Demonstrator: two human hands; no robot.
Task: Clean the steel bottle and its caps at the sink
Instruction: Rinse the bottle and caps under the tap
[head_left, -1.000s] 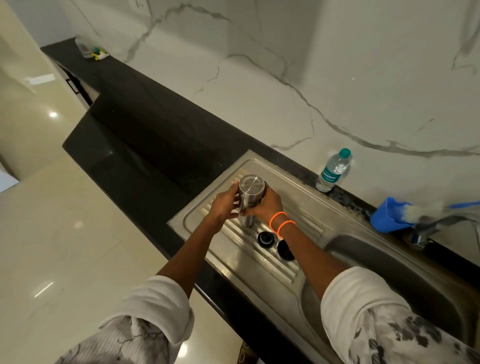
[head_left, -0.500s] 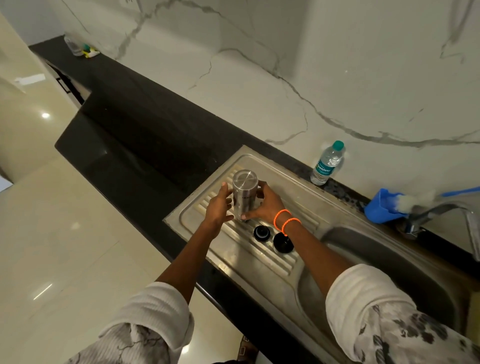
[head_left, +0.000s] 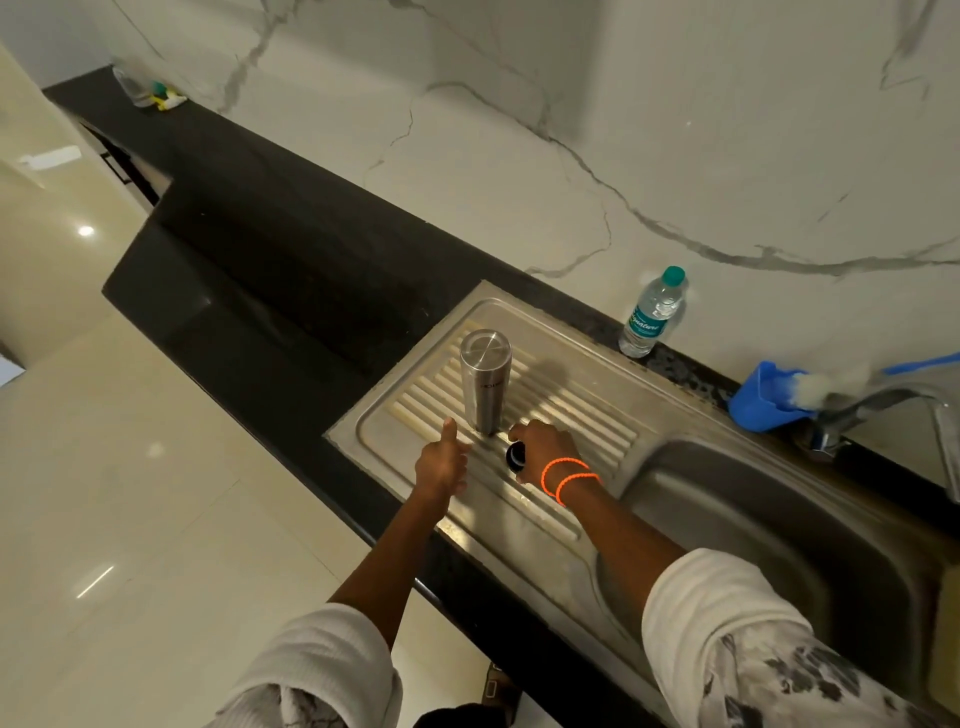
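The steel bottle (head_left: 485, 384) stands on its own on the ribbed drainboard (head_left: 582, 410) of the sink, flat end up. My left hand (head_left: 442, 464) hovers just left of its base, thumb up and fingers loosely curled, holding nothing. Right of the bottle's base, my right hand (head_left: 546, 451), with orange bands on the wrist, is bent over the caps. Its finger and thumb close around a black cap (head_left: 515, 456). The other cap is hidden under that hand.
The sink bowl (head_left: 779, 530) lies to the right, with the tap (head_left: 883, 405) behind it. A blue scoop (head_left: 763, 400) and a white brush sit by the tap. A plastic water bottle (head_left: 652, 317) stands against the marble wall. Black countertop (head_left: 291, 249) stretches left.
Both hands let go of the steel bottle, which now stands alone. My left hand drew back slightly. My right hand dropped onto the caps beside the bottle.
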